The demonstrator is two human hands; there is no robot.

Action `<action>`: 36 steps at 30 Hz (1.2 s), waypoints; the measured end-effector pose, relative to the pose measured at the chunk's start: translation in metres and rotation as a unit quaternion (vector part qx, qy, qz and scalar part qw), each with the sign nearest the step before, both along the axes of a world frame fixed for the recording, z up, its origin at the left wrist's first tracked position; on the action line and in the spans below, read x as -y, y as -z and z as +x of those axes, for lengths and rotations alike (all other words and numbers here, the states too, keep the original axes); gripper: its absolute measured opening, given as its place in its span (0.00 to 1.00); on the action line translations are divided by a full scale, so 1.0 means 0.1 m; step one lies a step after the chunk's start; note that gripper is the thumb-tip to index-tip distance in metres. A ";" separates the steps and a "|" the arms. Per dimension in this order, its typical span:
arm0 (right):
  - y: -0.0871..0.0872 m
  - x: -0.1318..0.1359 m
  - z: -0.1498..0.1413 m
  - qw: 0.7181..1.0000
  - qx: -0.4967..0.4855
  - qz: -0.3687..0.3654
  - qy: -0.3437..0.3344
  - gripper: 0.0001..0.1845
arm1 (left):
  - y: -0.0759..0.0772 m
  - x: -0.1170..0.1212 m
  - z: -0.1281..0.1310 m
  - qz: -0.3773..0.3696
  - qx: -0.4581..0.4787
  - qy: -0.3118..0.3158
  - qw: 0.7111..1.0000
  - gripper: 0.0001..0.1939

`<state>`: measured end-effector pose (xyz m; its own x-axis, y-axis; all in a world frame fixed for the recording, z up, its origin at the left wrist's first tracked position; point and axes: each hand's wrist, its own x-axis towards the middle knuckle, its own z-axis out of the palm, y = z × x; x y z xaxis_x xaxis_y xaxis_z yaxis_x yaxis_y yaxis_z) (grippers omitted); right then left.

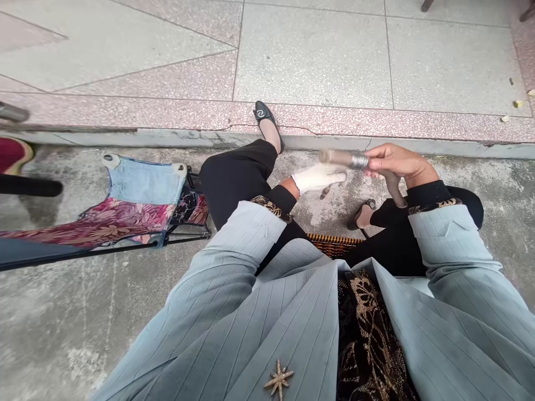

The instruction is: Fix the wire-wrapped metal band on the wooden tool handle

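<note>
My right hand (397, 162) is closed around a brown wooden tool (343, 158), bent like a hook or mallet. Silver wire is wound round it just beyond my fingers. Its thick end points left and is blurred, while a curved part hangs below my palm. Just under the thick end is my left hand (313, 178), in a white glove. The gloved fingers point right and are pressed together; what they may hold is hidden. A small brown piece (325, 192) shows right below the glove, and I cannot tell whether it is held or on the ground.
A woven seat edge (334, 244) shows between my legs. To the left stands a folding chair (129, 217) with patched denim and floral cloth. A low step edge (200, 137) runs across in front, with tiled floor (313, 55) beyond. Part of a red shoe (12, 156) is at far left.
</note>
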<state>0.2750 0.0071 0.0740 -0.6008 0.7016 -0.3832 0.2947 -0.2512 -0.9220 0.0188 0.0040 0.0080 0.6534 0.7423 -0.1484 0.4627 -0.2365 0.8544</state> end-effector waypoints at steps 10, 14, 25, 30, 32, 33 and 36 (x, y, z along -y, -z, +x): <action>0.23 -0.11 -0.06 0.943 0.287 0.090 0.140 0.14 | 0.03 -0.07 0.04 -0.028 0.013 0.073 0.997 0.16; 0.22 -0.13 -0.09 0.896 0.424 0.124 0.029 0.13 | 0.09 -0.06 0.04 -0.007 -0.022 0.074 0.997 0.14; 0.25 -0.14 -0.07 0.910 0.359 -0.006 -0.207 0.17 | -0.05 -0.07 -0.05 0.010 -0.046 0.089 0.995 0.15; 0.19 -0.10 -0.07 0.937 0.239 -0.022 -0.255 0.27 | -0.08 -0.08 -0.09 -0.018 -0.018 0.046 0.999 0.13; 0.16 -0.09 -0.07 0.942 0.213 -0.030 -0.258 0.29 | -0.07 -0.08 -0.11 -0.029 -0.007 0.038 0.999 0.13; 0.14 -0.09 -0.06 0.946 0.203 -0.032 -0.252 0.29 | -0.06 -0.09 -0.11 -0.031 -0.002 0.037 0.999 0.13; 0.08 -0.07 -0.02 0.964 0.169 -0.029 -0.201 0.30 | 0.01 -0.12 -0.09 -0.034 0.036 0.032 0.998 0.15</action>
